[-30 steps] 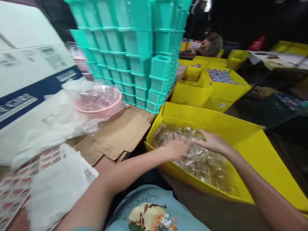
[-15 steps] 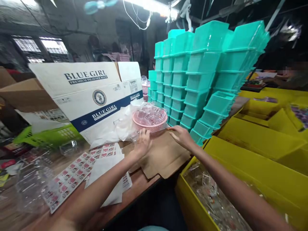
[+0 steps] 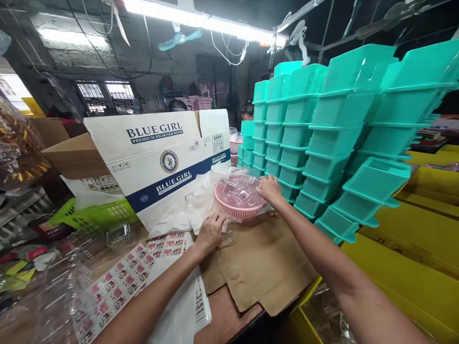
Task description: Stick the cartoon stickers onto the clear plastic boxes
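My left hand [image 3: 211,233] has its fingers curled round a clear plastic shell [image 3: 228,236], low over a flattened brown cardboard sheet [image 3: 265,263]. At the right rim of a pink round basket [image 3: 238,212], my right hand [image 3: 269,189] is closed on the edge of a clear plastic piece among the clear plastic shells [image 3: 239,188] heaped inside. Its fingertips are partly hidden. Crumpled white plastic film [image 3: 201,200] lies left of the basket. Sheets of pink and red printed stickers [image 3: 125,282] lie beside my left forearm.
Tall stacks of turquoise plastic bins [image 3: 333,114] rise behind my right hand. A white and blue beer carton [image 3: 161,157] stands at the back left, beside a green basket [image 3: 96,215]. Yellow boxes [image 3: 401,282] fill the right side, one containing clear plastic pieces.
My right hand has moved from the cardboard's far edge to the basket's right rim. My left hand stays just in front of the basket. The camera view has shifted.
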The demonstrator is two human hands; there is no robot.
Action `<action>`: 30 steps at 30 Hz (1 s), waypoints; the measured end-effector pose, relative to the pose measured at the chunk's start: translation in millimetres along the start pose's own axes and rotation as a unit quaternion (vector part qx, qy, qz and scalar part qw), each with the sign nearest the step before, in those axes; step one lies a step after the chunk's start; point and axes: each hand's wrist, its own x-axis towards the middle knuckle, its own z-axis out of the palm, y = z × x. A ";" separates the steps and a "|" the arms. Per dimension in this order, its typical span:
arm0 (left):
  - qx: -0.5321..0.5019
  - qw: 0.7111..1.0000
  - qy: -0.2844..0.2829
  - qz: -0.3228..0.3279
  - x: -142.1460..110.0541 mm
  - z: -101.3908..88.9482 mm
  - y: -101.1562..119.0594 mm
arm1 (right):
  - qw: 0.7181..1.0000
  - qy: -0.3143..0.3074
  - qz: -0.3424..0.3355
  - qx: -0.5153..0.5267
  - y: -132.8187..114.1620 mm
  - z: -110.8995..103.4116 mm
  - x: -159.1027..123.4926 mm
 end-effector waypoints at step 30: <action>-0.305 0.782 -0.374 0.395 -57.4 33.5 278.3 | 0.879 -0.270 0.348 -0.185 259.9 -253.6 -456.4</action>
